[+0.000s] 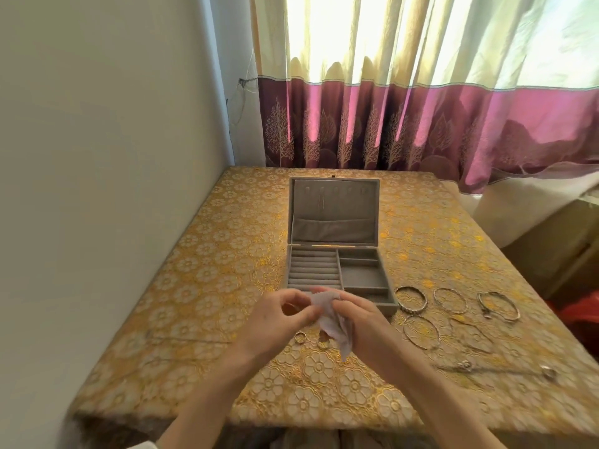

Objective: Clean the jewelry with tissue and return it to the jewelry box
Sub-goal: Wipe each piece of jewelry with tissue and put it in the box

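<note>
A grey jewelry box (363, 277) stands open in the middle of the table, its lid upright and its compartments bare. Just in front of it my right hand (359, 319) grips a crumpled white tissue (330, 319). My left hand (278, 314) pinches the tissue's left side with curled fingers; a small gold piece seems to sit between them, too blurred to name. Two gold rings (300, 337) (323, 343) lie on the cloth under my hands. Several bangles (411, 299) and a bracelet (499, 306) lie to the right of the box.
The table wears a gold floral cloth (207, 254). Thin chains lie at the left (188, 340) and at the right (470, 338), with a ring (548, 372) near the right edge. A wall stands at the left, a curtain (421, 124) behind the table.
</note>
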`<state>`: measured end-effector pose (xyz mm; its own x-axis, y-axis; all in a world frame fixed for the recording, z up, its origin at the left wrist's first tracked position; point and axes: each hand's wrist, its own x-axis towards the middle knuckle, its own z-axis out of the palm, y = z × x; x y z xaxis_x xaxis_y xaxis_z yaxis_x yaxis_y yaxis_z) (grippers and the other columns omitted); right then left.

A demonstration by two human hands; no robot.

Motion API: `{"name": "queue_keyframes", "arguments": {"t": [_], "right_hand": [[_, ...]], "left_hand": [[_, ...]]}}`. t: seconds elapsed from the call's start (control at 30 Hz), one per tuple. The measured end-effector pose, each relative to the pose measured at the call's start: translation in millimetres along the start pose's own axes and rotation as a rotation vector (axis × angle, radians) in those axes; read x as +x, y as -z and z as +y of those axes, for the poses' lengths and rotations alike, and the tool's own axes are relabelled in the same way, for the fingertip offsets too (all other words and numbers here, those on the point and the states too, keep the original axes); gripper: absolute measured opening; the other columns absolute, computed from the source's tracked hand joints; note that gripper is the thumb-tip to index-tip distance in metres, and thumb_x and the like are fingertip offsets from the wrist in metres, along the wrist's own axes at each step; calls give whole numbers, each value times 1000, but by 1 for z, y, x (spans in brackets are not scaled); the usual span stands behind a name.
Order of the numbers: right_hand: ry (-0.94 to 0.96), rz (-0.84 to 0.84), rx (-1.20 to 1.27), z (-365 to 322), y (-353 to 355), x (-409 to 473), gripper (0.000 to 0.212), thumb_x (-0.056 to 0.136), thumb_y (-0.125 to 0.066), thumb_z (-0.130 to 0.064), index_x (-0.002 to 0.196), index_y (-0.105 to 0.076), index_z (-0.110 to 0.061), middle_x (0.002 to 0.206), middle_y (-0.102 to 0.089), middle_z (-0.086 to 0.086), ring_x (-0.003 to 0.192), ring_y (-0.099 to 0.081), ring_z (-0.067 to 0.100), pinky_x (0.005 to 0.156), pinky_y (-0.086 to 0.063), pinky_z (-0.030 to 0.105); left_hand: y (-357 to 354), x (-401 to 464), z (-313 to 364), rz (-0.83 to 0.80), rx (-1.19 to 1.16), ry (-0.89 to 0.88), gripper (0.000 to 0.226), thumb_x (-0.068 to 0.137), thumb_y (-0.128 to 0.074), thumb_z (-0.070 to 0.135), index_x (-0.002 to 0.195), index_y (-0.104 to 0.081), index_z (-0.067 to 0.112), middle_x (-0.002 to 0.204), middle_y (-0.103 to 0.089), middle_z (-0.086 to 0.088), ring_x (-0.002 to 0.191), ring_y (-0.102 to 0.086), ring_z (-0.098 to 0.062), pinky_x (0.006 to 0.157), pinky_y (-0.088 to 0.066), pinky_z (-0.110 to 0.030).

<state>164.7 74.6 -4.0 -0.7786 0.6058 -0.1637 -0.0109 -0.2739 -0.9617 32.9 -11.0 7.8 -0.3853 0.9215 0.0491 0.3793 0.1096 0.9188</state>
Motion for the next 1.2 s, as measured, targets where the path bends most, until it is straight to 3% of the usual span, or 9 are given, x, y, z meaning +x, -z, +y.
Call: {"name": "queue_keyframes", "arguments": {"t": [0.13,0.23,0.43,0.57,0.63,0.73,0.9,1.07,1.2], "right_hand": [[-17,27,15,15,-4,-12,27,92,-51,-25,115,-59,-13,109,-64,11,91,-64,20,68,-51,24],[-61,85,-60,26,-5,-18,45,73,-70,-30,114,-55,-16,105,-67,7,90,-67,21,70,-54,29],[-89,224,-2,36,-1,-24,31,76,-67,-25,101,-64,-6,100,-64,13,91,-61,25,68,-51,27],[-73,212,99,35,1,-28,21,79,-66,-18,93,-63,-2,100,-62,15,91,-61,24,67,-51,26],[-17,307,-23,38,-2,-29,16,82,-66,-15,90,-61,-2,94,-63,16,83,-62,20,64,-50,23],[135,421,-310,43,-11,-30,11,82,-67,-16,82,-62,-6,83,-62,20,70,-57,23,59,-45,25],[287,336,-442,42,-21,-35,15,84,-64,-14,84,-64,-29,78,-66,-5,74,-62,6,63,-50,19],[222,150,-360,44,-20,-37,40,87,-45,10,105,-67,-18,97,-63,10,73,-62,15,66,-52,24],[205,71,-395,45,-19,-40,50,87,-40,14,101,-67,-26,95,-60,3,74,-58,6,67,-49,21]], "left_hand": [[1,-7,-1,22,-13,25,9,85,-65,20,83,-67,12,72,-64,0,58,-53,3,55,-42,-12],[1,-10,-5,22,64,61,7,84,-66,16,82,-66,10,73,-66,0,56,-55,3,54,-43,-12],[7,-20,-11,-6,95,138,6,86,-63,15,83,-64,10,78,-68,-2,59,-60,2,55,-45,-11],[13,-22,-14,-25,79,192,5,84,-64,12,82,-65,7,78,-70,-7,69,-67,-14,72,-56,-29],[13,-23,-15,-2,122,192,6,84,-64,13,80,-65,9,77,-70,-6,71,-67,-16,74,-55,-32],[6,-27,-14,38,219,156,7,85,-63,18,79,-65,15,78,-68,-1,72,-64,-10,63,-50,-21],[-8,-38,-13,31,81,162,9,87,-61,20,84,-67,13,77,-71,1,67,-66,-4,62,-51,-16],[-12,-46,-16,37,-254,218,21,83,-63,30,94,-68,13,87,-73,-3,83,-70,-13,76,-56,-27],[-11,-49,-20,42,-246,249,26,78,-68,31,94,-67,11,86,-73,-4,81,-70,-14,74,-57,-28]]}}
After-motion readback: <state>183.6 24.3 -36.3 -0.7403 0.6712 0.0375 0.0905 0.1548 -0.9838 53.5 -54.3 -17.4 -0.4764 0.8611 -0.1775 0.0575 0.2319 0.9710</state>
